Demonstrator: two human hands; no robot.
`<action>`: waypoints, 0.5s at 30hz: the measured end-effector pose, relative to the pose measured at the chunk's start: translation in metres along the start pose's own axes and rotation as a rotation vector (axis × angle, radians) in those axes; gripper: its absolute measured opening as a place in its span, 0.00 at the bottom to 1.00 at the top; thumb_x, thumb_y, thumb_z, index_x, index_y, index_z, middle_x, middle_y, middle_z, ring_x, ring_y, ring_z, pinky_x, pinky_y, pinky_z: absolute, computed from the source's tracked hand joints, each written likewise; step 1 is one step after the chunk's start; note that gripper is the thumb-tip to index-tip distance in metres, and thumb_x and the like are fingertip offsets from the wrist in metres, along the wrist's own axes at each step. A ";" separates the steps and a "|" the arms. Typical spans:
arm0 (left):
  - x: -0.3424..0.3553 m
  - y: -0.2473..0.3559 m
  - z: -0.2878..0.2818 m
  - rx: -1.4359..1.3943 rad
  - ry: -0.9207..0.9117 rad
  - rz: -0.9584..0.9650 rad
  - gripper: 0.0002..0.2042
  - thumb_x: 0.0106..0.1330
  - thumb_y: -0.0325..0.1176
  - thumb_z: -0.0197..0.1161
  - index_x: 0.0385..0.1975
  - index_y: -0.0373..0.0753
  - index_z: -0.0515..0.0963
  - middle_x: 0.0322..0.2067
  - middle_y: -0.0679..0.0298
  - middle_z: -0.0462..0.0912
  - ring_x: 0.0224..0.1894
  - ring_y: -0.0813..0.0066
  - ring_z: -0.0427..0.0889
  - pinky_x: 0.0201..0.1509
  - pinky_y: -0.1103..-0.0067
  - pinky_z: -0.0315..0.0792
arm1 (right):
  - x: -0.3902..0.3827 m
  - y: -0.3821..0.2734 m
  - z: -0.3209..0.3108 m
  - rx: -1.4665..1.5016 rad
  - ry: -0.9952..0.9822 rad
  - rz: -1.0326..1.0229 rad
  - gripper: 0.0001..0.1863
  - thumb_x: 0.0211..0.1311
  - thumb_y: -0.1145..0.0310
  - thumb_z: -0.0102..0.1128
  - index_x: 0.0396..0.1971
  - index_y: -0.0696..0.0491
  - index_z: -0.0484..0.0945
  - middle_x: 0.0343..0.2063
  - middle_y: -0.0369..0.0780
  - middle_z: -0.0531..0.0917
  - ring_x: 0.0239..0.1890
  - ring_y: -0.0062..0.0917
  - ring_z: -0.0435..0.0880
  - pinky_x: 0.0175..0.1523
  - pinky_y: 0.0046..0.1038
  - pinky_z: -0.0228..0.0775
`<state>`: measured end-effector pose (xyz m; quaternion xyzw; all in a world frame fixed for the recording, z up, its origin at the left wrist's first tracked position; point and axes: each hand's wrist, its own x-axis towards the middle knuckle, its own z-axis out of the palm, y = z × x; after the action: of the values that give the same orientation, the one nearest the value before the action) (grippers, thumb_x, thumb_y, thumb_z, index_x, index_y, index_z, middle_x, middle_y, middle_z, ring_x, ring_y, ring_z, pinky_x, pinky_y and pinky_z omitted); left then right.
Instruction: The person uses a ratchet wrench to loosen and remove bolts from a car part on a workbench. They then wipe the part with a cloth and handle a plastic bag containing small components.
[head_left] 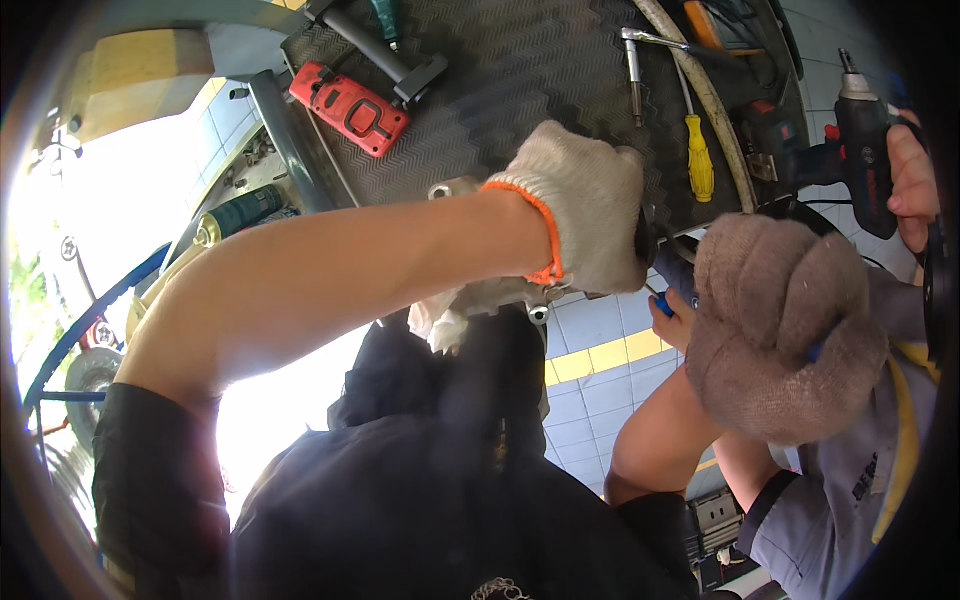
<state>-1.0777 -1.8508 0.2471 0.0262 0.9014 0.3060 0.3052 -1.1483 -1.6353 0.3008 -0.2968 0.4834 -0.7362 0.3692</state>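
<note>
Both gloved: left hand (pixel 580 205) and right hand (pixel 785 325) clenched over hidden work; yellow screwdriver (pixel 699 160), red tool (pixel 350 108) on mat (pixel 520 70); co-worker's drill (pixel 865 160) alongside.

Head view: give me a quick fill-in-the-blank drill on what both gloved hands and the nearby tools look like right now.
1. The left hand wears a white knit glove with an ____ cuff band.
2. The screwdriver lying on the dark mat has a ____ handle.
3. The right hand in the grey-brown glove is closed into a ____.
4. Another person's bare hand grips a cordless ____.

Missing words: orange; yellow; fist; drill
</note>
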 end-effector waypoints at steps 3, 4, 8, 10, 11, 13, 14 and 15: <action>-0.001 0.001 -0.001 0.021 -0.011 -0.017 0.30 0.57 0.49 0.78 0.48 0.24 0.90 0.34 0.45 0.97 0.40 0.48 1.00 0.54 0.64 0.93 | 0.003 0.000 -0.003 0.119 0.029 0.053 0.27 0.91 0.45 0.51 0.25 0.40 0.67 0.24 0.31 0.71 0.30 0.23 0.67 0.41 0.29 0.62; -0.001 0.002 -0.001 0.033 -0.018 -0.028 0.30 0.57 0.50 0.78 0.46 0.25 0.90 0.33 0.46 0.97 0.39 0.48 1.00 0.54 0.64 0.93 | 0.005 -0.001 -0.005 0.137 0.057 0.026 0.27 0.90 0.45 0.51 0.24 0.40 0.66 0.24 0.31 0.70 0.30 0.23 0.66 0.40 0.29 0.61; 0.001 0.002 -0.002 0.019 -0.042 -0.020 0.27 0.60 0.52 0.76 0.42 0.28 0.93 0.32 0.47 0.97 0.38 0.51 1.00 0.54 0.64 0.93 | 0.007 -0.003 -0.007 0.171 -0.002 0.075 0.28 0.90 0.43 0.49 0.23 0.39 0.65 0.23 0.30 0.69 0.28 0.22 0.64 0.39 0.29 0.59; 0.002 0.002 -0.002 0.046 -0.070 -0.029 0.26 0.60 0.52 0.76 0.41 0.31 0.94 0.32 0.48 0.97 0.38 0.52 1.00 0.54 0.65 0.93 | 0.006 0.000 -0.008 0.134 -0.018 0.071 0.28 0.90 0.42 0.48 0.23 0.38 0.65 0.22 0.30 0.68 0.28 0.22 0.64 0.39 0.29 0.58; 0.003 0.002 -0.002 0.034 -0.062 -0.022 0.26 0.61 0.52 0.76 0.42 0.31 0.95 0.32 0.49 0.97 0.38 0.52 1.00 0.54 0.65 0.93 | 0.007 0.001 -0.010 0.126 0.003 0.061 0.28 0.90 0.41 0.48 0.23 0.39 0.66 0.22 0.29 0.68 0.28 0.23 0.65 0.39 0.29 0.58; 0.003 0.004 -0.004 0.052 -0.049 -0.023 0.25 0.61 0.52 0.76 0.42 0.32 0.95 0.33 0.50 0.97 0.38 0.53 1.00 0.54 0.65 0.93 | 0.003 0.003 -0.011 0.127 0.054 0.008 0.28 0.90 0.41 0.48 0.25 0.39 0.67 0.22 0.30 0.68 0.28 0.22 0.66 0.40 0.30 0.59; 0.003 0.005 -0.005 0.061 -0.066 -0.034 0.25 0.61 0.52 0.76 0.42 0.33 0.95 0.33 0.50 0.98 0.38 0.53 1.00 0.54 0.65 0.93 | 0.001 0.003 -0.010 0.092 0.090 0.013 0.28 0.90 0.41 0.48 0.25 0.39 0.67 0.22 0.30 0.69 0.28 0.22 0.66 0.40 0.30 0.60; 0.004 0.006 -0.006 0.066 -0.088 -0.041 0.25 0.61 0.53 0.76 0.42 0.33 0.95 0.34 0.50 0.98 0.38 0.53 1.00 0.54 0.65 0.93 | -0.001 0.002 -0.011 0.023 0.025 0.026 0.28 0.91 0.41 0.49 0.26 0.40 0.68 0.23 0.30 0.69 0.29 0.22 0.66 0.40 0.31 0.60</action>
<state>-1.0852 -1.8480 0.2527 0.0311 0.8972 0.2682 0.3496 -1.1562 -1.6298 0.2952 -0.2770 0.4834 -0.7405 0.3758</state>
